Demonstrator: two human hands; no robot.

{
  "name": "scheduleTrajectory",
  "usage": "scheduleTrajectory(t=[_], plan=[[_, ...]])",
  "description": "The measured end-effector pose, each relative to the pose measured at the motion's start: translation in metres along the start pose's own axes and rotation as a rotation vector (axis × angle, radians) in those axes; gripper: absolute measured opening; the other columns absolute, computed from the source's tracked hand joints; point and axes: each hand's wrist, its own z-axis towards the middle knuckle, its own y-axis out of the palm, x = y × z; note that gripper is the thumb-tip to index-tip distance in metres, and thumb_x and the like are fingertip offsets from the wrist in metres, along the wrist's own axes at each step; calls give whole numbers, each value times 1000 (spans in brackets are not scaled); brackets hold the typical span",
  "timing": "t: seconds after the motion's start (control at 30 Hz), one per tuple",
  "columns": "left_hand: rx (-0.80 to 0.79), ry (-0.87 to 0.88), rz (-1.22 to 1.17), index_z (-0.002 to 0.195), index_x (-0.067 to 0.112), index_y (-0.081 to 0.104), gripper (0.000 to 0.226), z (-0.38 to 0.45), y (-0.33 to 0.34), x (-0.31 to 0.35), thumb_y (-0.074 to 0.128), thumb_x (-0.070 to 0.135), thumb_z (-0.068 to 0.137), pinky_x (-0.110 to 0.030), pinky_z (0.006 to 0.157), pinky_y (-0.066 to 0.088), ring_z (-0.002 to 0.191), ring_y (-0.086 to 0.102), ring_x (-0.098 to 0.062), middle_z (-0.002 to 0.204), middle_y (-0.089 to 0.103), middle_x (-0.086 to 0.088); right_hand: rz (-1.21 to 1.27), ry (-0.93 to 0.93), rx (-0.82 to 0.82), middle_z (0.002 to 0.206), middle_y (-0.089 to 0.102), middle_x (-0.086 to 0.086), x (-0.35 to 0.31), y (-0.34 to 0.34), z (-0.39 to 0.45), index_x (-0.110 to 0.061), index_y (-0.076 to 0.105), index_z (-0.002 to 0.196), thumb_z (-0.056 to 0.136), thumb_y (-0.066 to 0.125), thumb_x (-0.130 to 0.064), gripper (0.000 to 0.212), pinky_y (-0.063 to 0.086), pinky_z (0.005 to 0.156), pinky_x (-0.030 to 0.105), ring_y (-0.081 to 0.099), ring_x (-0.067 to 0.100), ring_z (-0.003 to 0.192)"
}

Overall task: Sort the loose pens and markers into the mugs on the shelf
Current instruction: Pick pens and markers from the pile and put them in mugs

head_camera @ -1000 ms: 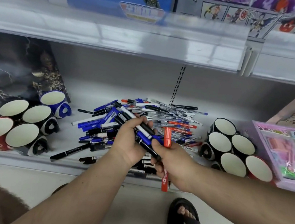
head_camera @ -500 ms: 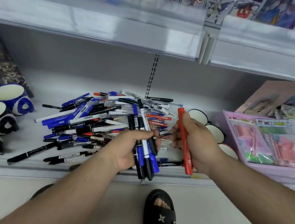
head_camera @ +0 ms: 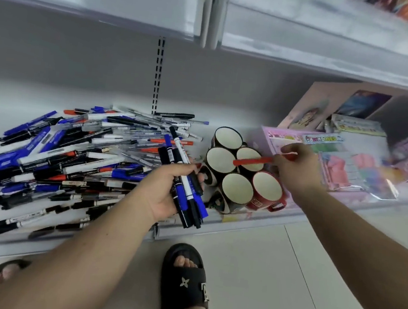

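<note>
A big heap of loose blue, black, white and red pens and markers [head_camera: 74,159] covers the left of the white shelf [head_camera: 319,207]. My left hand [head_camera: 165,190] grips a bundle of blue and black markers [head_camera: 188,193] near the shelf's front edge. My right hand [head_camera: 296,168] holds a red marker [head_camera: 252,161] almost level over a cluster of several mugs [head_camera: 239,174]; its tip sits over the rim of a black mug [head_camera: 219,160]. A red mug [head_camera: 268,190] stands at the cluster's front right.
Pink packaged stationery sets [head_camera: 335,162] lie just right of the mugs, with boxes behind them. An upper shelf [head_camera: 315,34] overhangs. My sandalled foot [head_camera: 185,280] stands on the tiled floor below the shelf edge.
The view has swung right, so the left mugs have left the frame. My right hand carried the red marker from beside the pile across to above the right mug cluster. My left hand still grips its bundle.
</note>
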Motion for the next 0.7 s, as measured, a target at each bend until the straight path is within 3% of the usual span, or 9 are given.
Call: scheduleTrajectory(t=[0.1, 0.17, 0.23, 0.3, 0.4, 0.5, 0.57, 0.63, 0.7], plan=[[-6, -22, -9, 81, 7, 62, 10, 4, 4, -9, 55, 4, 87, -29, 59, 56, 59, 62, -20, 66, 64, -9, -163, 68, -122, 65, 71, 1, 33, 5, -1, -21, 62, 82, 80, 66, -6, 16, 60, 75, 48, 73, 26, 72], [2, -25, -12, 85, 6, 63, 10, 4, 1, -12, 62, 5, 74, -28, 57, 57, 59, 65, -19, 69, 65, -10, -146, 142, -164, 70, 71, 7, 44, 13, -1, -19, 66, 81, 79, 67, -2, 17, 61, 65, 47, 72, 33, 73], [14, -29, 7, 88, 6, 66, 20, 5, -6, -14, 65, 8, 69, -30, 62, 58, 63, 68, -18, 72, 67, -9, -124, 194, -219, 75, 69, 13, 48, 21, -2, -12, 70, 85, 81, 66, 3, 16, 54, 47, 29, 64, 31, 65], [46, -17, 46, 88, 7, 68, 10, 4, -13, -14, 62, 8, 80, -35, 72, 55, 67, 70, -17, 73, 69, -8, -134, 225, -314, 75, 65, 18, 49, 28, -3, -3, 69, 90, 84, 61, 10, 17, 42, 42, 19, 55, 27, 59], [59, -2, 89, 85, 8, 70, 15, 3, -21, -15, 56, 8, 90, -35, 73, 53, 66, 69, -16, 75, 71, -7, -96, 277, -429, 79, 63, 26, 55, 37, -1, 1, 67, 96, 84, 60, 14, 19, 44, 59, 36, 54, 31, 63], [52, 9, 131, 81, 11, 74, 16, 1, -24, -14, 59, 9, 87, -32, 66, 53, 67, 70, -18, 79, 72, -7, -428, 46, -452, 96, 71, 8, 57, 36, 4, -15, 70, 100, 85, 69, -8, 16, 50, 60, 27, 63, 26, 68], [34, 18, 146, 76, 13, 77, 16, 0, -25, -14, 62, 11, 82, -31, 64, 54, 68, 69, -19, 80, 73, -7, -666, -159, -313, 104, 73, -1, 49, 30, 4, -20, 73, 105, 87, 67, -24, 19, 54, 75, 27, 67, 22, 86], [11, 30, 145, 80, 11, 76, 12, -1, -24, -15, 65, 11, 77, -30, 62, 56, 69, 70, -19, 80, 73, -7, -570, -209, -205, 95, 74, -1, 35, 26, -3, -20, 73, 95, 87, 65, -24, 13, 55, 79, 32, 67, 24, 89], [-10, 45, 128, 87, 9, 73, 20, -4, -22, -14, 67, 12, 69, -30, 61, 57, 72, 70, -20, 82, 73, -9, -426, -197, -202, 83, 73, -5, 17, 31, -14, -24, 71, 83, 86, 64, -24, 7, 54, 75, 30, 67, 20, 80]])
